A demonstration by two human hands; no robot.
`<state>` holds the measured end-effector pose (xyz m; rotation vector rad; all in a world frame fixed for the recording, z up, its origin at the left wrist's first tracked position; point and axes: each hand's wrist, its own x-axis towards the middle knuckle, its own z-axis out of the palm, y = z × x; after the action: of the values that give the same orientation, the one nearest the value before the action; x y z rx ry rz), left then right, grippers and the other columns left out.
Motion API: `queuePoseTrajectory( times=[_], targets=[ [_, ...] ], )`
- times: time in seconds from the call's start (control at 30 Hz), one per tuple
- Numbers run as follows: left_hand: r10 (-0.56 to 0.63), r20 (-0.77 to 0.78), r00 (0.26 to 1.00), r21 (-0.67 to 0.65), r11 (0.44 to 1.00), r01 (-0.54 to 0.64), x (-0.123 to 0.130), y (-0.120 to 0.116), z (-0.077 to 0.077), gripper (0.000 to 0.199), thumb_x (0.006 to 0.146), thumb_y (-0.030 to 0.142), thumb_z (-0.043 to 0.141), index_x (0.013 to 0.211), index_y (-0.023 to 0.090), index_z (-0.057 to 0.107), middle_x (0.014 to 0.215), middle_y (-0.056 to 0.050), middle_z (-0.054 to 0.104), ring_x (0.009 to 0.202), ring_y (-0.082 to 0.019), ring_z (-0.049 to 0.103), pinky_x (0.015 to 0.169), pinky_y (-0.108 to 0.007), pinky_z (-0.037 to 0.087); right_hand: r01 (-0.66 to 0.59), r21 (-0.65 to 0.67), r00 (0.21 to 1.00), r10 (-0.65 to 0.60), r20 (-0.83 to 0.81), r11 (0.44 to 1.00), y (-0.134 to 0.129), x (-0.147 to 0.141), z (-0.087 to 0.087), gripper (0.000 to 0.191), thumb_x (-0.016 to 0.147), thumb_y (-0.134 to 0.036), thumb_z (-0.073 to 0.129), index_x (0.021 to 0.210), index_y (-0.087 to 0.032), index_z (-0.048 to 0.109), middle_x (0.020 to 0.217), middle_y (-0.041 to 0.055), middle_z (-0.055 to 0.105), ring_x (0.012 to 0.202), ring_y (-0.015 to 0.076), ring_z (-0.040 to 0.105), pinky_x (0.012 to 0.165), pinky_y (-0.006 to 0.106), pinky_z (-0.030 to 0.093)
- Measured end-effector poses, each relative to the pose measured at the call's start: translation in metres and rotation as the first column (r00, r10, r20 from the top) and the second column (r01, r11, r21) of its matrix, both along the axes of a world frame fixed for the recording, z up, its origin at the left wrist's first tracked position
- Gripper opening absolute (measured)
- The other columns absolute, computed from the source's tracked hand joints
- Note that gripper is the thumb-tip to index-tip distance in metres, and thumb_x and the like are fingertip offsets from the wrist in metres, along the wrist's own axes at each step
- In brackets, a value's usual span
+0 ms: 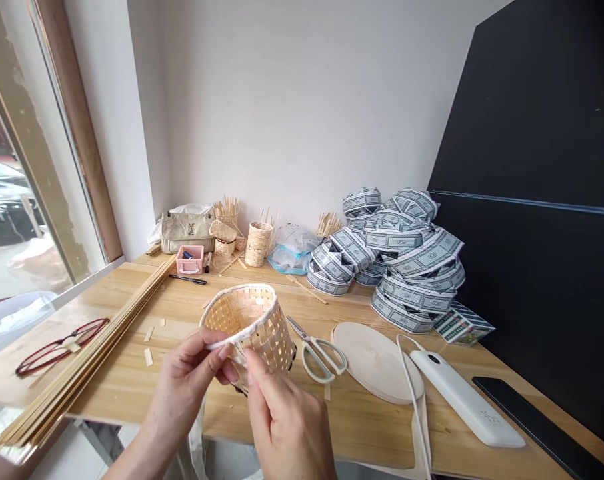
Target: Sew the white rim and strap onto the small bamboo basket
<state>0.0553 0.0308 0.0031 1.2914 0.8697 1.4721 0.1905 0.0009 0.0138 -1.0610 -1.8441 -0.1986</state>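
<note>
The left hand pinches the white rim of a woven basket over the worktop; the right hand meets the rim, its grip unclear.

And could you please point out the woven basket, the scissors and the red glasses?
Woven basket (269, 338): head view, outer wall.
Scissors (309, 340): head view, near the pivot.
Red glasses (61, 342): head view, frame.

Interlaced YSL monogram on the beige handbag (mark on the white power bank illegible).
</note>
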Motion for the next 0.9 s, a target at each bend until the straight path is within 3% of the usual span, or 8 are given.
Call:
queuePoseTrajectory(
  times=[0.9],
  targets=[
    [0.074, -0.133, 0.988, 0.047, 0.997, -0.069, 0.0006, -0.0018, 0.0014, 0.013, 0.074, 0.029, 0.061, 0.071, 0.016, 0.064, 0.052, 0.001, 0.059, 0.049, -0.012, 0.056, 0.048, -0.02, 0.047, -0.028, -0.052, 1.0, 0.027, -0.016, 0.998, 0.0009, -0.0037, 0.0006, 0.037, 0.08, -0.006, 0.032, 0.1, -0.007, 0.063, 0.059, 0.0054, 0.068, 0.048, 0.0138, 0.061, 0.043, 0.021, 0.043]
  ],
)
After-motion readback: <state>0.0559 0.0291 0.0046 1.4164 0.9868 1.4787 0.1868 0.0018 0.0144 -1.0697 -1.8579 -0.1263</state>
